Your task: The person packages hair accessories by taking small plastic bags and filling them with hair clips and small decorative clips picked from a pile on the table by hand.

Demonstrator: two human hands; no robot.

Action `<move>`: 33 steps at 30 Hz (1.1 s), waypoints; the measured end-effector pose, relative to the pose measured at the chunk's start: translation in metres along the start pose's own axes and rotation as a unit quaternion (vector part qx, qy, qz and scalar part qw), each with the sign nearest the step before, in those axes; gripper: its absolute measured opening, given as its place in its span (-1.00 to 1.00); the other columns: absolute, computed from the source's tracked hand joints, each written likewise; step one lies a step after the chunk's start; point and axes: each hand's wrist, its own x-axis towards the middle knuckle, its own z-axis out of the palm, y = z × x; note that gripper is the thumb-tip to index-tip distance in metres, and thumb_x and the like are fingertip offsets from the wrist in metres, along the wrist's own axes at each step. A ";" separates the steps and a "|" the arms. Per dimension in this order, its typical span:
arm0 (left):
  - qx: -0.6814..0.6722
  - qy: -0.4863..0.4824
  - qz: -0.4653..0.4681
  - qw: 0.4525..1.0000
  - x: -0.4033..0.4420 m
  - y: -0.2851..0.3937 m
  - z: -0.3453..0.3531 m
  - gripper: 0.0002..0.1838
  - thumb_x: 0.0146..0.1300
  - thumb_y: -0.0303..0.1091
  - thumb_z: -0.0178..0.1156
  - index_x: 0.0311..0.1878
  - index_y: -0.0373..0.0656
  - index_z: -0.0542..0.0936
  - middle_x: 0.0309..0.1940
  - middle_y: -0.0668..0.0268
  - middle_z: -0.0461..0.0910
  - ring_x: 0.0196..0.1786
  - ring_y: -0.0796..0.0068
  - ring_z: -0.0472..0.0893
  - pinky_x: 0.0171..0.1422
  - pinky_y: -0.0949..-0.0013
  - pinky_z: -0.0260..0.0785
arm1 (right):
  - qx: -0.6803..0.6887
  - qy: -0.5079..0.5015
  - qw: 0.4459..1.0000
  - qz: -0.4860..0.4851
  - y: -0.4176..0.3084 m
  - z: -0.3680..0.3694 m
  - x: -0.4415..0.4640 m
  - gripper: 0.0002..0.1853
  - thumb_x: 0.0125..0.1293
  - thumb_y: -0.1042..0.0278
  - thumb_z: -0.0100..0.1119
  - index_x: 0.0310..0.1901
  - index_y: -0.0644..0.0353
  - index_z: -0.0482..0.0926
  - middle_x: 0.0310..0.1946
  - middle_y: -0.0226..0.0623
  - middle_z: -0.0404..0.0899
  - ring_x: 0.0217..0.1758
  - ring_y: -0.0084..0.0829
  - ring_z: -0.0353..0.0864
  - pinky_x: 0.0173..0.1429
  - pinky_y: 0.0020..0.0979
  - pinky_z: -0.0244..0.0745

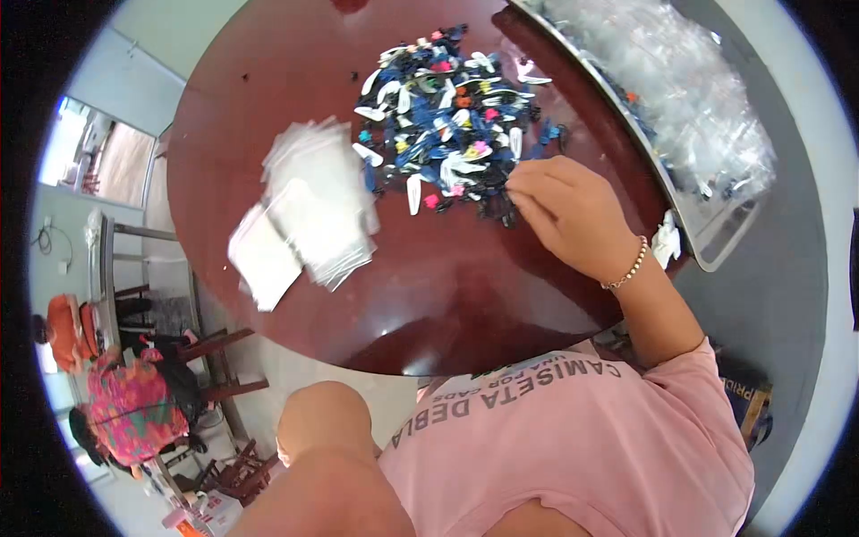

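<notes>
My right hand (568, 210), with a beaded bracelet on its wrist, is at the right lower edge of a pile of hair clips (447, 116). Its thumb and fingertips come together over dark clips; what is between them is too small to make out. White, blue and black clips are mixed with small pink, yellow and orange pieces. Left of the pile lie clear plastic bags (318, 197) in an overlapping stack, with a smaller whitish stack (265, 255) beside them. No part of my left hand can be made out.
The round reddish-brown table (447, 304) carries these things. At its right, a metal tray (709, 255) holds filled clear bags (671, 98). A crumpled white tissue (666, 240) lies near the tray. A person in patterned clothing (134, 403) is at the far left, near wooden furniture.
</notes>
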 end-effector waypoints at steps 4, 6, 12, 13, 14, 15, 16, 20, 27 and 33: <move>-0.014 -0.016 0.050 0.998 0.013 0.000 -0.004 -0.42 0.41 0.04 -0.02 0.37 -0.09 0.39 0.37 0.31 0.38 0.46 0.33 0.24 0.62 0.13 -0.16 | 0.015 -0.081 0.995 -0.055 -0.016 0.026 0.015 -0.87 0.22 0.42 0.27 -0.20 0.19 0.62 -0.19 -0.25 0.64 -0.15 -0.22 0.62 -0.05 -0.28 0.55; 0.017 -0.010 0.080 0.997 0.020 0.002 -0.012 -0.48 0.43 0.03 -0.01 0.30 -0.08 0.46 0.34 0.31 0.43 0.42 0.32 0.30 0.60 0.11 -0.08 | 0.022 -0.086 0.992 -0.089 -0.019 0.038 0.024 -0.88 0.21 0.43 0.27 -0.22 0.19 0.61 -0.22 -0.27 0.63 -0.18 -0.22 0.62 -0.07 -0.28 0.55; 0.017 0.018 0.120 0.992 0.033 0.004 -0.025 -0.50 0.43 0.04 0.01 0.25 -0.08 0.50 0.29 0.28 0.47 0.35 0.30 0.37 0.54 0.09 0.08 | 0.040 -0.105 0.984 -0.135 -0.029 0.073 0.055 -0.88 0.20 0.43 0.27 -0.23 0.21 0.59 -0.28 -0.27 0.60 -0.21 -0.21 0.59 -0.09 -0.28 0.53; 0.019 0.019 0.123 0.992 0.036 0.004 -0.027 -0.50 0.43 0.04 0.01 0.25 -0.08 0.50 0.29 0.28 0.47 0.35 0.30 0.37 0.54 0.09 0.08 | 0.038 -0.105 0.985 -0.134 -0.028 0.080 0.061 -0.87 0.21 0.42 0.26 -0.22 0.21 0.59 -0.28 -0.26 0.60 -0.20 -0.19 0.59 -0.07 -0.26 0.52; 0.022 0.009 0.120 0.992 0.038 0.005 -0.029 -0.49 0.42 0.06 0.02 0.26 -0.06 0.50 0.28 0.29 0.47 0.34 0.30 0.38 0.53 0.08 0.10 | 0.037 -0.106 0.984 -0.137 -0.027 0.086 0.067 -0.87 0.21 0.42 0.26 -0.22 0.21 0.59 -0.28 -0.26 0.60 -0.20 -0.19 0.59 -0.07 -0.26 0.52; 0.025 -0.003 0.116 0.993 0.040 0.006 -0.031 -0.49 0.42 0.07 0.02 0.26 -0.04 0.50 0.28 0.30 0.48 0.34 0.31 0.39 0.52 0.08 0.11 | 0.032 -0.115 0.985 -0.124 -0.026 0.094 0.074 -0.86 0.21 0.42 0.26 -0.20 0.21 0.59 -0.25 -0.24 0.60 -0.16 -0.18 0.58 -0.03 -0.25 0.52; 0.027 -0.003 0.118 0.993 0.042 0.006 -0.033 -0.49 0.42 0.07 0.02 0.26 -0.04 0.50 0.28 0.30 0.48 0.34 0.31 0.39 0.52 0.08 0.11 | 0.028 -0.123 0.986 -0.111 -0.025 0.101 0.080 -0.84 0.21 0.41 0.25 -0.18 0.21 0.60 -0.22 -0.23 0.61 -0.12 -0.17 0.57 0.00 -0.23 0.51; 0.047 0.009 0.142 0.989 0.049 0.004 -0.041 -0.49 0.40 0.12 0.02 0.28 0.05 0.49 0.31 0.35 0.46 0.36 0.33 0.38 0.51 0.09 0.10 | -0.018 -0.132 0.984 -0.115 -0.021 0.128 0.099 -0.77 0.21 0.43 0.20 -0.09 0.20 0.59 -0.07 -0.24 0.59 0.02 -0.18 0.53 0.10 -0.23 0.50; 0.064 0.017 0.159 0.985 0.053 0.002 -0.048 -0.47 0.39 0.15 0.03 0.27 0.06 0.50 0.28 0.37 0.49 0.33 0.36 0.41 0.52 0.10 0.09 | -0.089 -0.091 0.966 -0.223 -0.015 0.157 0.116 -0.81 0.13 0.44 0.14 -0.19 0.18 0.59 -0.17 -0.31 0.58 0.01 -0.29 0.52 0.11 -0.30 0.48; 0.133 -0.076 0.137 0.979 0.056 0.006 -0.062 -0.46 0.38 0.15 0.04 0.26 0.01 0.50 0.27 0.34 0.49 0.35 0.39 0.39 0.53 0.10 0.07 | -0.066 -0.067 0.953 -0.287 -0.012 0.150 0.113 -0.93 0.09 0.43 0.15 -0.36 0.16 0.55 -0.32 -0.37 0.55 -0.07 -0.32 0.52 0.06 -0.32 0.48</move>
